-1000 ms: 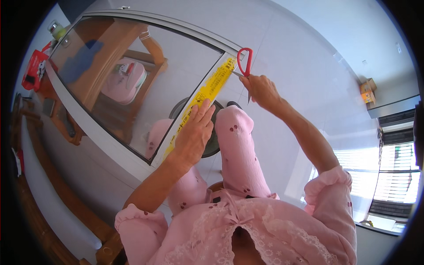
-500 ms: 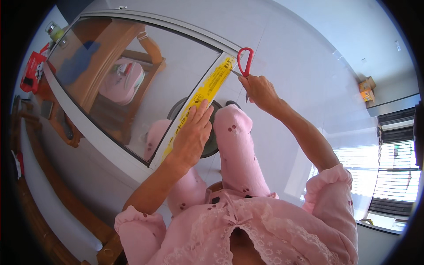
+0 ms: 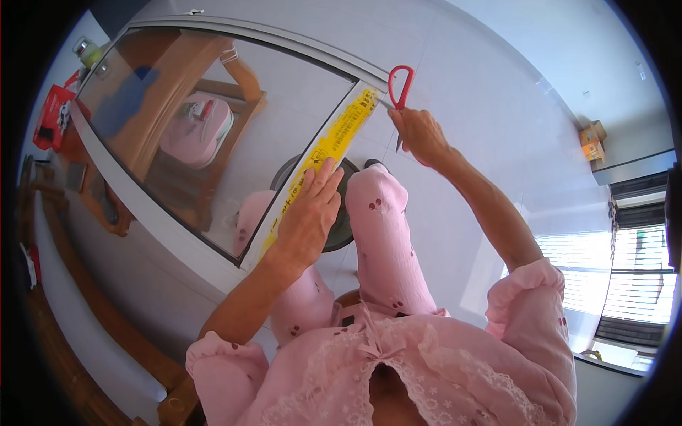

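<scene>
A glass panel in a pale frame (image 3: 156, 205) lies across the upper left, with a yellow printed strip (image 3: 344, 126) along its right side. My left hand (image 3: 309, 216) rests on that strip, fingers extended and lying along it. Up and to the right, my right hand (image 3: 420, 138) grips red-handled scissors (image 3: 408, 84), one loop standing above my fingers; a blade tip is by the strip's upper end, and I cannot tell whether it touches. My pink-clad knee (image 3: 376, 202) is just right of the frame, over a dark round object (image 3: 334, 241).
Wooden furniture and a pink seat (image 3: 195, 131) show through the glass. At left are a red package (image 3: 55, 113), a green-lidded jar (image 3: 89, 51) and a wooden bench (image 3: 85, 298). Cardboard boxes (image 3: 591, 145) stand at right on the pale tiled floor (image 3: 462, 113), near a blind-covered window (image 3: 636, 270).
My right hand has moved slightly up with the scissors, toward the upper end of the frame's side. My left hand remains nearly where it was on the strip.
</scene>
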Available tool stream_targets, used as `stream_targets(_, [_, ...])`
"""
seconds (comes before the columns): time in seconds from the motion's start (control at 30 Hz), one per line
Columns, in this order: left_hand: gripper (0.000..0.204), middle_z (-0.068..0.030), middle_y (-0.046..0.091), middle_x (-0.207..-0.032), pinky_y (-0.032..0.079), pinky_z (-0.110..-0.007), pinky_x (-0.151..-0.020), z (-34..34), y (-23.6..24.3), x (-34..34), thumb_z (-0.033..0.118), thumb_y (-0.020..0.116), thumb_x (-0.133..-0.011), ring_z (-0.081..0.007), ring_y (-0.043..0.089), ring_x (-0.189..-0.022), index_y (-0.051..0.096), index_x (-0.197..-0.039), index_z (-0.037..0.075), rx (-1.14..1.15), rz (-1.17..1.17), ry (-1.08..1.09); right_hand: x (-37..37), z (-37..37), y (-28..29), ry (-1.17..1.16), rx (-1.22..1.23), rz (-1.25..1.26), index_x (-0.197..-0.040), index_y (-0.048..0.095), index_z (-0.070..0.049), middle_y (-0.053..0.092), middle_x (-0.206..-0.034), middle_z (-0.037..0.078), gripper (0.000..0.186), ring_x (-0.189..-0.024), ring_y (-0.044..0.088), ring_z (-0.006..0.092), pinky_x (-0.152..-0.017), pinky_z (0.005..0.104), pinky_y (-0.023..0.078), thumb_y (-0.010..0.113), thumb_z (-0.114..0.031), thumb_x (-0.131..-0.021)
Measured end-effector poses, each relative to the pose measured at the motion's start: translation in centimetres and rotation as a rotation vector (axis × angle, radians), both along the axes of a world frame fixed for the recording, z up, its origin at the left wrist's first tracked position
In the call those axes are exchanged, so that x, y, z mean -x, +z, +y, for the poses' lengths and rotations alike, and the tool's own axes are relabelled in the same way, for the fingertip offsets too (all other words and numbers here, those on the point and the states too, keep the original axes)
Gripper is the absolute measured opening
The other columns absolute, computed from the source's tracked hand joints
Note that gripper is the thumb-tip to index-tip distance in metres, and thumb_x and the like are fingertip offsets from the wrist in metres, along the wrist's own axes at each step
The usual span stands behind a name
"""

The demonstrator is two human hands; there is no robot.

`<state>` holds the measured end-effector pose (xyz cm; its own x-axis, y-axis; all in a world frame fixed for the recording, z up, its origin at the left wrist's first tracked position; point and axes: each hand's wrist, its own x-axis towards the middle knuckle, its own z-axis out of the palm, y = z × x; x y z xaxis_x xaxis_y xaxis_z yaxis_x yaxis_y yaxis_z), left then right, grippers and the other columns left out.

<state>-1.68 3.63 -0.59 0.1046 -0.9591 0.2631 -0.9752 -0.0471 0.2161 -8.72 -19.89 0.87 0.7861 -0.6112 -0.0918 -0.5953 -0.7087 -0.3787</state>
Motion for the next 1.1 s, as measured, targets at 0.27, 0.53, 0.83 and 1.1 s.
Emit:
stream_targets(0.27, [0.009, -0.0150, 0.041, -0.126, 0.024, -0.041, -0.103, 0.0, 0.2, 0.0, -0.005, 0.046, -0.074, -0.0295, 0.025, -0.126, 0.052, -0.081, -0.003, 0.005, 0.022, 0.005, 0.0, 0.5, 1.0, 0.003, 0.003, 0.055, -0.069, 0.055, -0.003, 0.055, -0.051, 0.010, 0.043, -0.048, 0.058, 0.0248, -0.053, 0.0387, 0.046, 0.035, -0.034, -0.091])
stream_targets(0.53, [0.023, -0.0142, 0.039, -0.127, 0.018, -0.037, -0.104, 0.1, -0.1, -0.1, 0.008, 0.053, -0.073, -0.0286, 0.022, -0.127, 0.057, -0.094, -0.001, -0.105, -0.188, -0.003, -0.2, 0.4, 0.8, -0.008, -0.013, 0.025, -0.067, 0.053, -0.002, 0.054, -0.048, 0.008, 0.042, -0.048, 0.058, 0.0241, -0.051, 0.0377, 0.046, 0.037, -0.033, -0.090])
stream_targets(0.83, [0.023, -0.0141, 0.040, -0.127, 0.018, -0.037, -0.105, 0.1, -0.3, -0.2, 0.006, 0.054, -0.073, -0.0283, 0.023, -0.127, 0.056, -0.094, -0.001, -0.075, -0.161, -0.004, -0.3, 0.3, 0.3, 0.014, -0.010, -0.014, -0.065, 0.053, -0.002, 0.052, -0.045, 0.009, 0.044, -0.043, 0.055, 0.0238, -0.049, 0.0355, 0.045, 0.035, -0.032, -0.091])
stream_targets(1.1, [0.009, -0.0159, 0.041, -0.124, 0.024, -0.043, -0.102, 1.0, 0.3, -0.5, -0.003, 0.045, -0.075, -0.0307, 0.026, -0.125, 0.051, -0.082, -0.003, -0.017, 0.016, -0.019, 2.6, 0.2, -6.9, 0.117, 0.179, 0.280, -0.076, 0.060, -0.008, 0.061, -0.076, 0.016, 0.032, -0.070, 0.060, 0.0308, -0.058, 0.0433, 0.048, 0.040, -0.030, -0.088])
